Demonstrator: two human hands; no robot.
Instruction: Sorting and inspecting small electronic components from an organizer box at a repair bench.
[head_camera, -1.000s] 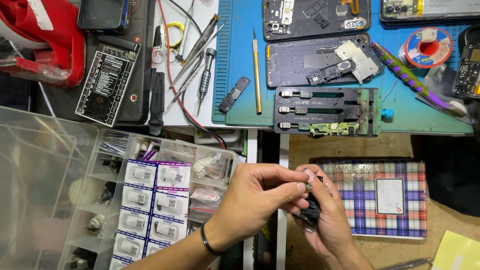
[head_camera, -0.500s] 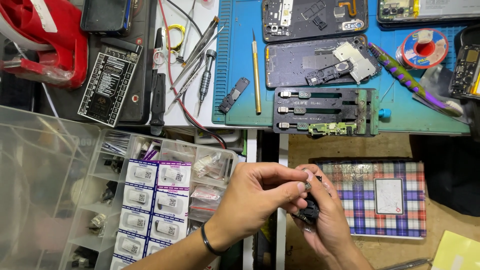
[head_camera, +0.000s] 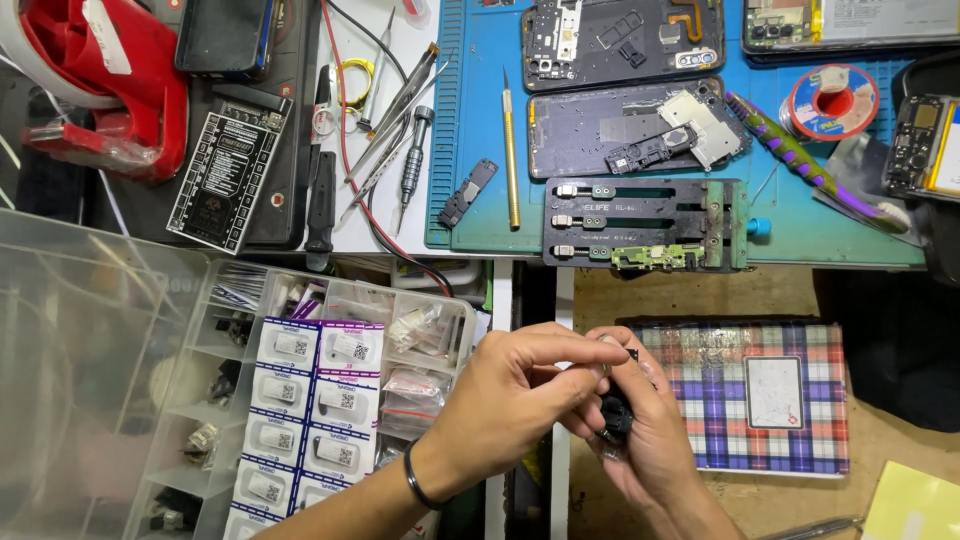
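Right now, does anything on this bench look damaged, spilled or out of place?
Nothing looks spilled. Two opened phones lie on the blue mat with their insides bare, and a red wire trails across the tools. Both hands, left and right, pinch a small black part.

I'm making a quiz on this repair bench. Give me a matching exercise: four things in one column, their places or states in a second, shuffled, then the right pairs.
Things:
1. small black part
2. plaid tin
3. solder spool
4. organizer box

Places or states:
A. on the blue mat, far right
B. open, left of the hands
C. pinched between left hand and right hand
D. shut, right of the hands

Pairs: 1-C, 2-D, 3-A, 4-B
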